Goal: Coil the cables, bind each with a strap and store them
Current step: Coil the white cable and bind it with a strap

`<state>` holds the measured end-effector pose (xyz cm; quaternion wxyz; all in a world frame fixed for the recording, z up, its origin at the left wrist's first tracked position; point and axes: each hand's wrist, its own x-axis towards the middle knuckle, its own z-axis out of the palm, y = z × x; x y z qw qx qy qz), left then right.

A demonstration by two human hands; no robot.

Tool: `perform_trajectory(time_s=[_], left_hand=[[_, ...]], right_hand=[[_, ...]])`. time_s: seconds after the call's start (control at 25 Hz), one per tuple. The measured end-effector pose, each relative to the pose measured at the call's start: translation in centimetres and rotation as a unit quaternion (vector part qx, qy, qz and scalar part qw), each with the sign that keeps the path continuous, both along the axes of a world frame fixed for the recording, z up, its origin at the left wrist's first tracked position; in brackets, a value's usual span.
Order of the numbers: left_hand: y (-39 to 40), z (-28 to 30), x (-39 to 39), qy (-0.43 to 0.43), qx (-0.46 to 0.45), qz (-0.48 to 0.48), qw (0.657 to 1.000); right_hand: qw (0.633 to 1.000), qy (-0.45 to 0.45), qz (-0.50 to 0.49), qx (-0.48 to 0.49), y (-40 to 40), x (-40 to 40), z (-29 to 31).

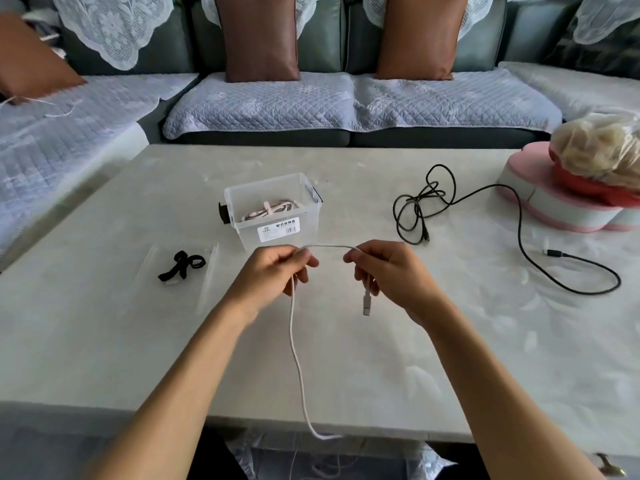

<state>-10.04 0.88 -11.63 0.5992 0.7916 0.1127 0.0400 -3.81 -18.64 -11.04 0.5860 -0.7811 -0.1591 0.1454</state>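
soft, even daylight, fairly bright; shadows under the hands are faint. the table (381,341) shows mild sheen. wide-angle bending curves the sofa (263,109) and edges; detail slightly soft, corners blurrier.

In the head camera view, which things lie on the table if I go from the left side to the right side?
black straps → clear storage box holding a bound cable → left hand → right hand, both holding the white cable → loose black cable → pink and white container
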Motion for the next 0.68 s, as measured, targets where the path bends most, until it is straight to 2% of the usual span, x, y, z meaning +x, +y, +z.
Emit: perform_trajectory(time_s=[0.12,0.28,0.56,0.68], left_hand=[[0.3,-1.3,1.7,-0.014,-0.014,-0.025,0.999],[0.0,-1.5,2.6,-0.047,0.009,-0.015,0.999],[-0.3,-1.9,1.7,-0.004,-0.045,0.049,0.998],[-1.1,-2.2,1.2,-0.015,-0.112,0.092,0.989]], right_hand=[[1.0,0.004,-0.028,0.005,1.2,1.8,-1.9],[0.998,0.012,-0.046,-0.049,1.8,3.0,-2.6],[0.991,0.095,-0.075,0.061,0.5,1.7,-2.2],[0.986,0.13,-0.064,0.078,0.1,0.7,-1.9]])
